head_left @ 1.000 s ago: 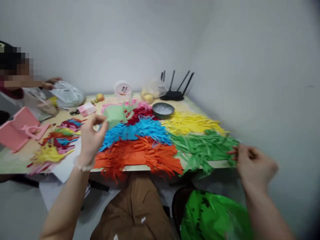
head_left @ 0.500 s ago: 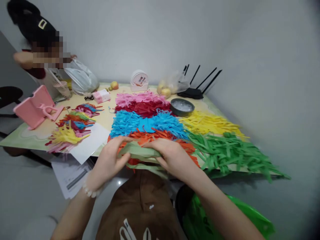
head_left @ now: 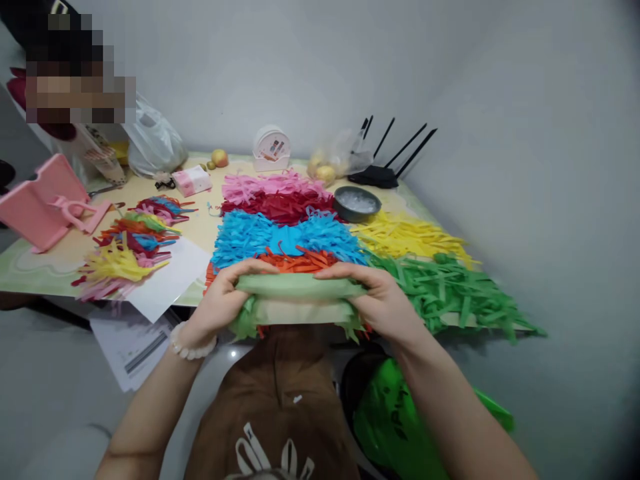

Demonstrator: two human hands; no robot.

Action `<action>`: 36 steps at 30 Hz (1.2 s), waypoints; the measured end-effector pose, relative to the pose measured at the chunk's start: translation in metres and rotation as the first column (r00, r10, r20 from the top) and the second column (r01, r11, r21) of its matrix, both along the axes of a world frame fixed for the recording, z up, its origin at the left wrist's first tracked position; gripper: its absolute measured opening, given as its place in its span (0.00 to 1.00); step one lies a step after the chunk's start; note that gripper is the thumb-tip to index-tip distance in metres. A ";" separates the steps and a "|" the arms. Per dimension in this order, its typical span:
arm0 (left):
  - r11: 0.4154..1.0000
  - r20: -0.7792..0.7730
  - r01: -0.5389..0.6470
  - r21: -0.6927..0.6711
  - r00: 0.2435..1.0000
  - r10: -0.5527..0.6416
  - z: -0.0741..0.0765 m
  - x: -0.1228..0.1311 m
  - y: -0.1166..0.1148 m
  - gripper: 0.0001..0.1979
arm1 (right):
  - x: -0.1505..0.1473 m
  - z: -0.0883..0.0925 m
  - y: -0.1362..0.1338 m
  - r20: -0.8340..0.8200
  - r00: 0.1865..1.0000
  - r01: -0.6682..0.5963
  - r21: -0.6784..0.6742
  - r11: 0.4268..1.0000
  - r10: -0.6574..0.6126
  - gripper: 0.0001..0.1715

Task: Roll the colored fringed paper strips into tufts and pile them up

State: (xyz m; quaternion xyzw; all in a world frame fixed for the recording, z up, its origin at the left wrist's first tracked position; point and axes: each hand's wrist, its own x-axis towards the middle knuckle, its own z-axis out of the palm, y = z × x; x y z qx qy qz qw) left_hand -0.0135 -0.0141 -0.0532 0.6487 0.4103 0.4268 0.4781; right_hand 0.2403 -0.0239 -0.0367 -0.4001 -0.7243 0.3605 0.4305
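**Head view: pale green paper (head_left: pixel 300 288) pinched at both ends**

Head view: the pale green paper is held level in front of the torso, at the near edge of the table (head_left: pixel 200 233). One end is gripped between thumb and fingers by the left hand (head_left: pixel 225 293), the other in the same way by the right hand (head_left: pixel 387 300). The sheet is thin and soft; a smooth flat band is formed along the top, and ragged fringe is left hanging at either end. A bracelet (head_left: pixel 193 348) of whitish beads is worn on the left wrist.

Behind it, rows of shredded fringe are laid out: orange fringe (head_left: pixel 300 261), largely covered by the paper and hands, then blue fringe (head_left: pixel 290 240), dark red fringe (head_left: pixel 280 209) and pink fringe (head_left: pixel 273 187). To the right, yellow fringe (head_left: pixel 410 237) and tangled green fringe (head_left: pixel 465 293) are spread, the latter drooping past the table edge. A dark round bowl (head_left: pixel 350 216) is set beside the red row; its whitish contents cannot be made out.

At the left, mixed tassels (head_left: pixel 135 257) are partly rested on a white sheet (head_left: pixel 175 277), near a pink stand (head_left: pixel 40 207). Farther back, a pack (head_left: pixel 193 181), an apple (head_left: pixel 219 158), a crinkled plastic bag (head_left: pixel 155 143) and a black router (head_left: pixel 374 176) are seen.
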 end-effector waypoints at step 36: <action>0.953 -0.146 0.237 -0.186 0.953 -0.266 0.025 0.006 -0.002 0.09 | 0.006 0.000 -0.008 0.211 0.977 0.025 -0.055 0.998 -0.012 0.08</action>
